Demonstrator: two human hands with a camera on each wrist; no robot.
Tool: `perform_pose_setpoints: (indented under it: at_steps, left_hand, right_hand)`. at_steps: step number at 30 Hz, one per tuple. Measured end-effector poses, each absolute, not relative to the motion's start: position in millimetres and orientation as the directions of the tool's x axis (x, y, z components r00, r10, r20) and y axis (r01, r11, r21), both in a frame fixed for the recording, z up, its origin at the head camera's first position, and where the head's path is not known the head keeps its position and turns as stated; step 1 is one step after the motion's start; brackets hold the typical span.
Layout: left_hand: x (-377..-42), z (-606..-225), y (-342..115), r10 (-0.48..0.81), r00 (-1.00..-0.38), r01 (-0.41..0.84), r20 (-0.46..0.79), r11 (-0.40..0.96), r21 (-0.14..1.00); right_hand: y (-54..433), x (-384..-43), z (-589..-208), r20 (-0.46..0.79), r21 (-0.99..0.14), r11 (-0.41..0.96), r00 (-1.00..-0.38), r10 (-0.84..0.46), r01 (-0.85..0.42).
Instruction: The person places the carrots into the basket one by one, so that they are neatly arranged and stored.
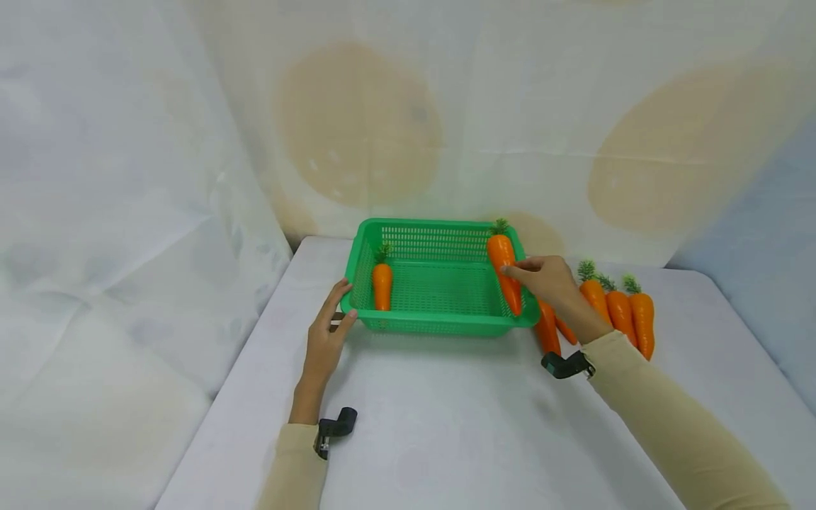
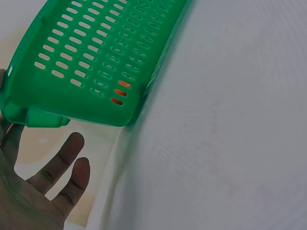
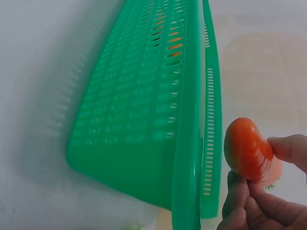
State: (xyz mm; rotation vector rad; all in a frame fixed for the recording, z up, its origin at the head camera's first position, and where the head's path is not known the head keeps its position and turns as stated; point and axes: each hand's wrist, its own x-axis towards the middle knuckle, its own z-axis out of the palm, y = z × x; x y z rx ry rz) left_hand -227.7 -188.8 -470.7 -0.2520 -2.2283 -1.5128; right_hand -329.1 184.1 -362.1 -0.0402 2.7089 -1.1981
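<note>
A green plastic basket (image 1: 440, 327) with slotted walls stands on the table. My left hand (image 1: 327, 340) holds its near left corner at the rim; in the left wrist view two of the fingers (image 2: 57, 165) stick out free of it. My right hand (image 1: 550, 282) pinches an orange carrot (image 1: 502, 258) with a leafy green top, tilted over the right end of the basket. In the right wrist view the carrot (image 3: 247, 148) sits between thumb and fingers, its tip toward the camera. Another carrot (image 1: 382, 287) lies inside the basket at the left.
Right of the basket, several carrots (image 1: 642, 319) lie on the white table (image 1: 433, 425), some partly hidden by my right hand and forearm. One carrot (image 1: 547, 329) lies close against the basket's right end. A patterned cloth wall (image 1: 510, 106) rises behind the table.
</note>
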Motion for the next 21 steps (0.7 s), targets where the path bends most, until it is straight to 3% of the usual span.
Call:
perform_pose_setpoints:
  at_steps: [10, 17, 21]
  left_hand:
    - [-228, -472, -190, -0.082, -0.884, 0.401, 0.461, 0.374, 0.836]
    - [-249, -505, -200, -0.095, -0.877, 0.400, 0.471, 0.399, 0.825]
    - [-247, -505, -199, -0.097, -0.883, 0.386, 0.459, 0.406, 0.829]
  right_hand:
    - [168, -332, -368, -0.190, -0.754, 0.651, -0.978, -0.089, 0.087]
    - [158, -337, -374, -0.174, -0.752, 0.656, -0.981, -0.090, 0.073]
    - [151, -339, -378, -0.168, -0.771, 0.634, -0.980, -0.110, 0.061]
